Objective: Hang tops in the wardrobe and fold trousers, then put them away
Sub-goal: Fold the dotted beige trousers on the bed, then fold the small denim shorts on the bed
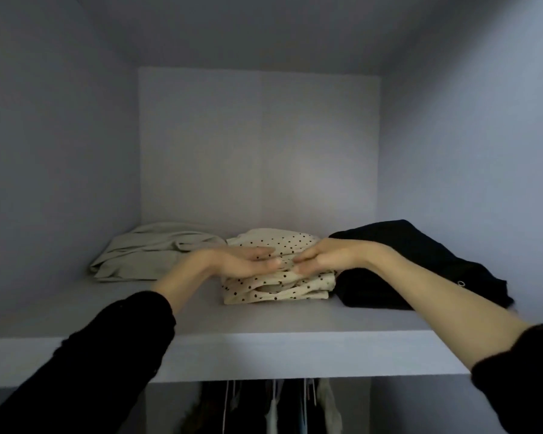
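1. Grey garment (pixel 151 250): lies loosely folded at the left of the shelf (pixel 264 321), close to the spotted pile. Risk: a sideways nudge from the left forearm may rumple it further.
2. Left hand (pixel 232 261): fingers straight, held flat against the front of the spotted pile; grips nothing.
3. Spotted trousers (pixel 279 283): folded stack at mid-shelf, between the grey and black garments. Layers gape at the front edge. Risk: uneven pressure may slide the upper folds off the lower ones, or drag the stack forward toward the shelf lip.
4. Right hand (pixel 322 256): fingers extended and resting on the pile, fingertips near those of the left; holds nothing.
5. Black garment (pixel 420 264): touches the pile's right side, partly under the right forearm. Risk: withdrawing that arm may catch it and pull it forward.
6. Hanging clothes (pixel 273 408) below: unaffected, judged by position.
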Motion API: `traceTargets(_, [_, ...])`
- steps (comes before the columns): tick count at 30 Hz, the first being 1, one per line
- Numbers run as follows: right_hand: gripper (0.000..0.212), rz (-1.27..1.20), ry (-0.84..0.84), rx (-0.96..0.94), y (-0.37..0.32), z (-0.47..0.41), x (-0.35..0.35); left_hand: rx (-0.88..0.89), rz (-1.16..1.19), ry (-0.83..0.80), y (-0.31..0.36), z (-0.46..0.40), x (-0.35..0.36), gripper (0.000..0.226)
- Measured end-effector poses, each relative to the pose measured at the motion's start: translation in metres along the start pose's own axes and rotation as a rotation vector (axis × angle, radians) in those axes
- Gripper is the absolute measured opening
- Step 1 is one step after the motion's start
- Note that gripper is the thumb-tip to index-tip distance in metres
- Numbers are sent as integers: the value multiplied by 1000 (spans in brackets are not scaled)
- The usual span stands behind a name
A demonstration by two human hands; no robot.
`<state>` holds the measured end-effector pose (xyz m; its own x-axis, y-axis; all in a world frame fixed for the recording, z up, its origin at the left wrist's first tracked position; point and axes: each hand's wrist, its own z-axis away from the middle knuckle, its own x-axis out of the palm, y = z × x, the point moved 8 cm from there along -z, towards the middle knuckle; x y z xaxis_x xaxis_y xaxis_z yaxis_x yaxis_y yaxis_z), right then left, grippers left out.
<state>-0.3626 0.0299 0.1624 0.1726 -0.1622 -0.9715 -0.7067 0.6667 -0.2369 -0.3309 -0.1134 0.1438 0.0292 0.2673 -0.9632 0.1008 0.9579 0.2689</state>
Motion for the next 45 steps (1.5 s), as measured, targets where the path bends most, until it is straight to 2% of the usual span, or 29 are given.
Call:
traceTargets(2, [51, 159, 50, 1, -1, -1, 18, -1, -73, 139, 8, -2, 21, 59])
traceTargets(4, [53, 370, 77, 11, -1, 1, 46, -92, -172, 172, 8, 4, 44, 52])
traceTargets(5, [53, 364, 108, 20, -1, 1, 53, -122, -183, 171, 7, 8, 47, 51])
traceTargets(8, [51, 78, 178, -38, -11, 21, 52, -115, -26, 209, 21, 37, 43, 52])
traceTargets(10, [46, -149, 243, -107, -25, 45, 56, -84, 100, 342, 32, 76, 45, 48])
traceTargets(14, [37, -366, 482, -277, -67, 109, 85, -35, 87, 731, 47, 178, 68, 33])
traceTargets(16, [35, -468, 563, -345, -93, 136, 109, -52, 100, 823, 48, 226, 89, 32])
traceTargets(18, [32, -532, 572, -392, -124, 155, 146, -137, 129, 859, 38, 278, 120, 32])
traceTargets(21, [32, -507, 326, -427, -188, 175, 236, -399, 235, 834, 7, 371, 189, 32])
traceTargets(25, [29, -395, -200, -504, -276, 228, 380, -695, 312, 701, -12, 496, 287, 32])
traceTargets(27, [25, -323, -421, -569, -318, 274, 447, -799, 311, 635, -13, 566, 328, 31])
traceTargets(30, [31, -220, -671, -663, -387, 358, 530, -1016, 389, 571, -7, 691, 392, 32])
traceTargets(33, [33, -253, -770, -687, -436, 413, 572, -1190, 496, 570, 5, 786, 435, 32])
traceTargets(37, [33, -228, -879, -820, -538, 491, 627, -1457, 600, 675, 29, 935, 485, 32])
traceTargets(39, [32, -240, -892, -877, -574, 510, 636, -1522, 617, 698, 34, 975, 497, 31])
traceTargets(45, [31, -206, -965, -1087, -728, 541, 673, -1710, 558, 892, -8, 1113, 476, 31])
